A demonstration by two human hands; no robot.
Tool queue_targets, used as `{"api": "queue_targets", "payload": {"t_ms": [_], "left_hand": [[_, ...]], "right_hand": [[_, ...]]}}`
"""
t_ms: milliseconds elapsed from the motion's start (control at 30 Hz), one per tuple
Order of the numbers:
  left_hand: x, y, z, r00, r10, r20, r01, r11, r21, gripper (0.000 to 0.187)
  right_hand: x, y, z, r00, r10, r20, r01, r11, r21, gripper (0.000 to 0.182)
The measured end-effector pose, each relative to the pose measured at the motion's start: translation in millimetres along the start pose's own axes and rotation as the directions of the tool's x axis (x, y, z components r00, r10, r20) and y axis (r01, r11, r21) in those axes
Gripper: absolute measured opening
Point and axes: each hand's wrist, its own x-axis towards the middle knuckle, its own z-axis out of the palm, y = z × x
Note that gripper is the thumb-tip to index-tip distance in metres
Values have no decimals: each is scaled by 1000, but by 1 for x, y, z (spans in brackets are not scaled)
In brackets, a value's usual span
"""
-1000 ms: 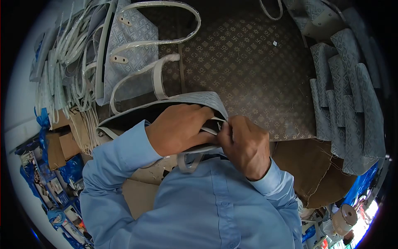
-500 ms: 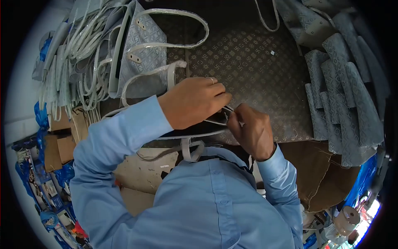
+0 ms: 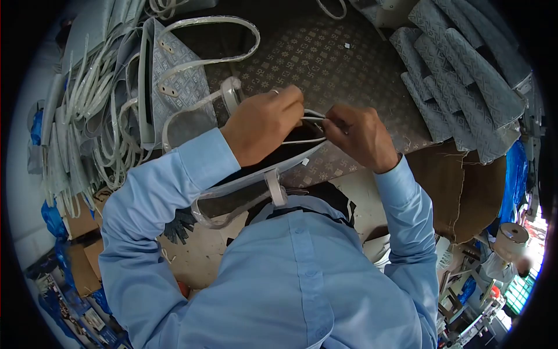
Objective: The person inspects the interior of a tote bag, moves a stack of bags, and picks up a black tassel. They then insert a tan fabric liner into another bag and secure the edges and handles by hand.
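Note:
A grey handbag (image 3: 290, 163) lies in front of me at the table's near edge, with its dark mouth facing up. One pale, plastic-wrapped handle (image 3: 273, 187) hangs down towards my body, and another handle (image 3: 231, 96) stands at the far side. Over the mouth, my left hand (image 3: 261, 125) is closed with its fingertips on the bag's pale-edged top strip. At the bag's right end, my right hand (image 3: 363, 136) pinches the corner where the pale edges meet. The fingers partly hide what lies between them.
Another patterned handbag (image 3: 183, 75) stands at the left, beside a heap of pale straps (image 3: 96, 110). Folded grey patterned pieces (image 3: 459, 87) are stacked at the right of the patterned table cover (image 3: 308, 58). A brown cardboard box (image 3: 482, 198) sits below them.
The view has shifted, and both hands now appear higher, with a wider gap between them. More of the bag's right end and its pale edges shows.

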Motion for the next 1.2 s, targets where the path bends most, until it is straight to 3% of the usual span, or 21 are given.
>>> {"api": "queue_targets", "payload": {"t_ms": [67,133,200,400,633,700,833,900,933,967,1000,1133,1200], "left_hand": [[-3,0,8,979,-195,-67,163,931,-326,15],[-4,3,13,974,-195,-113,148,931,-333,14],[-4,3,13,965,-216,-147,155,925,-347,14],[-4,4,16,953,-266,-144,209,923,-323,14],[-2,9,20,931,-311,-192,242,918,-315,14],[-1,12,20,932,-341,-126,287,903,-321,14],[-2,10,21,923,-340,-180,273,909,-315,13],[-1,16,15,917,-372,-147,325,907,-268,14],[-1,21,12,909,-387,-158,336,901,-275,14],[0,31,5,927,-320,-198,310,947,-78,16],[0,41,1,940,-258,-222,290,949,127,17],[5,79,9,849,-385,-361,461,874,152,24],[15,93,25,796,-565,-218,575,818,-18,29]], "right_hand": [[3,-4,-3,999,2,44,-1,1000,-21,11],[6,-8,-4,997,-3,79,6,999,-40,11],[12,-11,-5,983,-121,137,151,960,-235,12],[15,-8,-7,960,-227,164,260,942,-214,14],[23,-5,-9,981,-140,132,160,975,-154,17],[36,-2,-16,893,-306,330,394,886,-244,8],[57,7,-13,794,-421,438,532,831,-165,10],[62,6,-13,779,-410,474,486,873,-43,28],[63,5,-17,768,-411,491,493,869,-43,28],[62,-4,-22,809,-196,554,197,979,60,38],[62,-8,-25,769,14,639,-122,985,125,48],[65,7,-23,698,-31,715,-197,952,234,63],[69,13,-22,627,-134,768,-191,929,318,63]]}}
